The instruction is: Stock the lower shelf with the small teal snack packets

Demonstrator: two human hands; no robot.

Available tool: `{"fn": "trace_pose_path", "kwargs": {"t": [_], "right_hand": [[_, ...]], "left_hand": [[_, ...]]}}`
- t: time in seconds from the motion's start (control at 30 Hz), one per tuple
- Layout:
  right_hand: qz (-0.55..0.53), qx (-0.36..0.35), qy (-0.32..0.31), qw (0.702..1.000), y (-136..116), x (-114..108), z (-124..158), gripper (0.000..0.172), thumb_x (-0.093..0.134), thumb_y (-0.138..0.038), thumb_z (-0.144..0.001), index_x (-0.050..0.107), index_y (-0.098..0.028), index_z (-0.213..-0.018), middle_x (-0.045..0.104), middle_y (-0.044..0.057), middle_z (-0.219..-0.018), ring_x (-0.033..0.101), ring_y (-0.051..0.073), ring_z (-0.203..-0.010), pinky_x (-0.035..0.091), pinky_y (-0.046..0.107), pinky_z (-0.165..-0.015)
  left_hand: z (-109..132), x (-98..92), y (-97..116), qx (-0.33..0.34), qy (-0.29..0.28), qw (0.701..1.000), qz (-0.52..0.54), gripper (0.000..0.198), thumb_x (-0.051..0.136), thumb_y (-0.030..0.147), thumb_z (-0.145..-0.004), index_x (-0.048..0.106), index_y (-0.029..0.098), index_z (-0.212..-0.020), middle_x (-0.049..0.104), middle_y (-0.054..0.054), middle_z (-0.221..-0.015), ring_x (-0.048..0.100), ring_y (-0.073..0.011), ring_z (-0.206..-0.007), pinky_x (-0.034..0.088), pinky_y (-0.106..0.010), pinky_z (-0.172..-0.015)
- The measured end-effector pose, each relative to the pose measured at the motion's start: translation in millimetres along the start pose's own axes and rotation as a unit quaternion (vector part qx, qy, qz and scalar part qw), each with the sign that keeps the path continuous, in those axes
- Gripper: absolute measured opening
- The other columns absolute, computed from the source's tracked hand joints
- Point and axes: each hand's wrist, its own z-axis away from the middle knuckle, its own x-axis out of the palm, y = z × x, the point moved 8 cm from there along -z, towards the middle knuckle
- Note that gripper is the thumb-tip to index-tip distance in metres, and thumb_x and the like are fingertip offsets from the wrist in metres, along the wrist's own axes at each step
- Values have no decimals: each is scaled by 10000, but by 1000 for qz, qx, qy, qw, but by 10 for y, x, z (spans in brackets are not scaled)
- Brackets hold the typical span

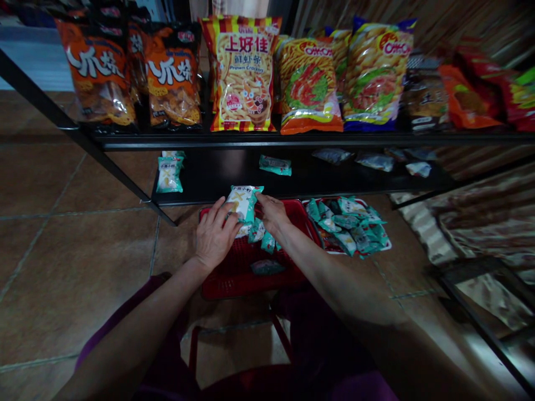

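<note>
Between my two hands is a small white and teal snack bag (242, 203), held above the red basket (234, 287). My left hand (215, 234) grips its left side, with the fingers bent over its front. On its right edge, my right hand (273, 214) has hold of the teal border; part of that grip is hidden. Below, several teal snack bags (267, 242) lie in the red basket, and a darker packet (267, 267) rests near its front. Two similar bags (169, 172) stand at the left end of the lower black shelf (225, 167).
A white-rimmed basket (389, 245) heaped with teal bags stands at the right. On the lower shelf lie a flat teal bag (275, 165) and several packets (374, 161). Large snack bags, including prawn crackers (244, 72), line the upper shelf (251, 140). A black post (83, 136) rises at left.
</note>
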Motion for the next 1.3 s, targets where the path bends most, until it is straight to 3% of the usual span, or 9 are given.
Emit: {"fn": "trace_pose_path", "kwargs": {"t": [0.13, 0.37, 0.5, 0.67, 0.73, 0.8, 0.9, 1.03, 1.3], "right_hand": [[5, -13, 5, 1000, -39, -7, -1, 203, 697, -231, -688, 519, -188, -602, 607, -29, -597, 559, 102, -533, 508, 251, -522], [37, -10, -33, 999, -104, 54, 61, 238, 721, -317, -671, 531, -189, -611, 619, -15, -671, 568, 101, -632, 495, 215, -550], [40, -20, -48, 998, -115, 80, 68, 193, 710, -327, -673, 585, -181, -656, 629, -15, -713, 575, 97, -684, 493, 217, -615], [30, -78, -26, 996, -151, 57, 52, 185, 721, -218, -637, 629, -199, -797, 631, -43, -778, 575, 68, -712, 455, 190, -656], [27, -61, -3, 998, -93, 27, 77, 249, 737, -200, -618, 617, -211, -836, 635, -44, -789, 585, 71, -723, 458, 194, -673], [26, -14, -17, 999, 24, 57, 139, 284, 762, -211, -600, 606, -213, -838, 643, -35, -783, 597, 85, -728, 470, 208, -683], [52, 65, -113, 990, 241, 223, 304, 259, 786, -274, -593, 616, -192, -771, 655, -19, -758, 600, 89, -695, 484, 224, -693], [56, 112, -185, 975, 430, 369, 485, 247, 797, -280, -589, 635, -191, -754, 675, -26, -757, 615, 80, -700, 493, 226, -740], [-18, 128, -125, 984, 433, 336, 429, 145, 741, -132, -658, 614, -181, -708, 660, -41, -648, 618, 64, -614, 497, 173, -623]], "left_hand": [[7, 28, -191, -116, 18, 981, 155, 64, 612, 285, -785, 639, 260, -837, 628, -67, -1146, 498, -268, -1189, 324, -392, -1033], [165, 207, -506, -268, 48, 926, 263, 87, 623, 292, -770, 604, 225, -822, 643, -46, -847, 590, -211, -876, 421, -335, -886], [261, 385, -681, -352, 96, 830, 421, 159, 664, 274, -731, 605, 200, -858, 664, -20, -840, 610, -168, -811, 456, -311, -825], [323, 512, -805, -442, 176, 648, 595, 150, 673, 150, -698, 597, 186, -823, 684, 2, -829, 643, -143, -788, 482, -334, -826], [351, 553, -823, -473, 187, 585, 632, 156, 653, 99, -710, 596, 194, -821, 693, 5, -829, 654, -134, -803, 486, -329, -841], [381, 572, -846, -494, 196, 550, 644, 154, 627, 79, -743, 599, 205, -827, 698, 8, -845, 658, -119, -823, 486, -310, -859], [379, 575, -882, -486, 211, 536, 657, 135, 585, 83, -795, 606, 211, -832, 701, 8, -875, 656, -104, -863, 484, -285, -888], [329, 567, -906, -458, 214, 557, 659, 126, 563, 94, -816, 618, 204, -839, 701, 0, -889, 650, -109, -907, 482, -278, -909], [311, 582, -835, -474, 217, 539, 661, 146, 617, 23, -726, 603, 167, -716, 679, 22, -759, 642, -78, -761, 481, -258, -875]]}}
